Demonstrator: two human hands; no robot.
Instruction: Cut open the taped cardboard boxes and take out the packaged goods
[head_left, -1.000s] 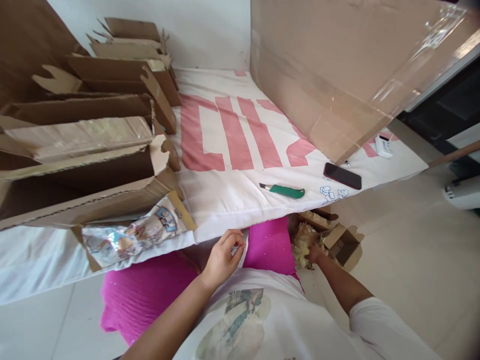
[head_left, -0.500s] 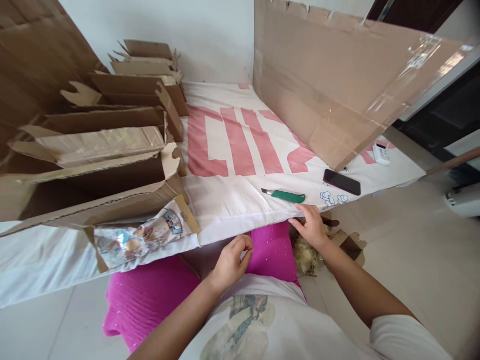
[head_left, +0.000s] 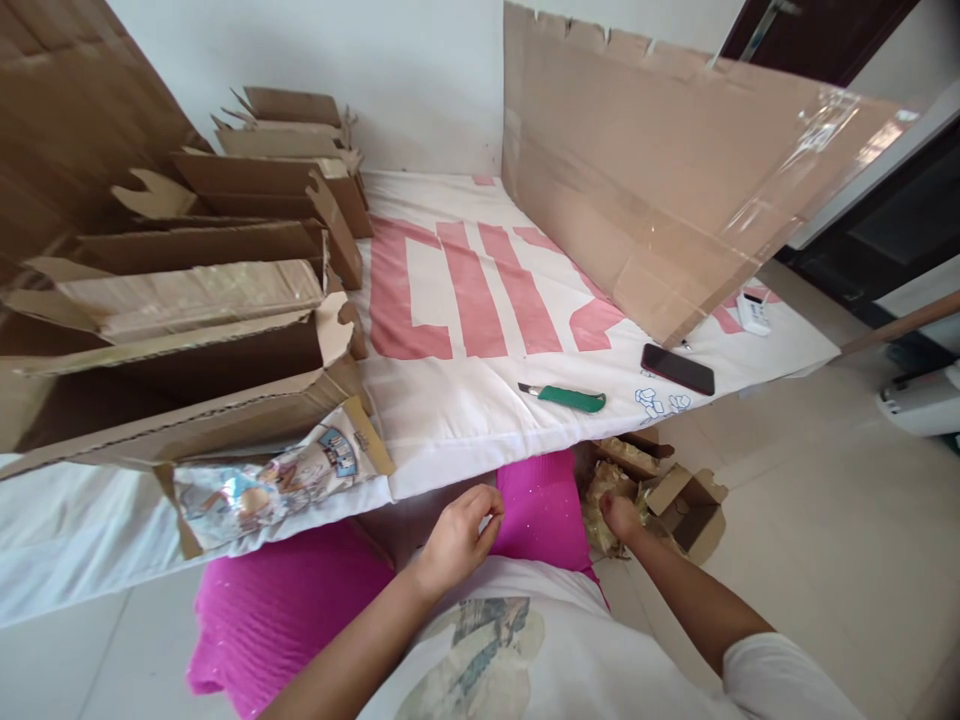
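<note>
My left hand point(head_left: 461, 530) hovers over my lap, just off the table's front edge, fingers loosely curled with nothing visible in them. Lower than the tabletop, my right hand point(head_left: 621, 518) is closed into a loose fist in front of the scraps on the floor; no object shows in it. A green utility knife point(head_left: 571, 398) lies on the white cloth, its blade end pointing left, apart from both hands. To its right rests a dark phone point(head_left: 677, 369). A shiny printed packet point(head_left: 270, 485) lies along the front edge at left, against a cardboard box.
Several open cardboard boxes point(head_left: 202, 425) stand in a row on the table's left side. A large cardboard panel point(head_left: 600, 170) rises at the back right. A small white box point(head_left: 753, 314) sits near the right corner. An open carton point(head_left: 686, 505) and crumpled tape point(head_left: 604, 490) are on the floor.
My right hand has left the table edge by the knife, moved down and closed. My left hand stays curled in nearly the same place. The view has shifted slightly.
</note>
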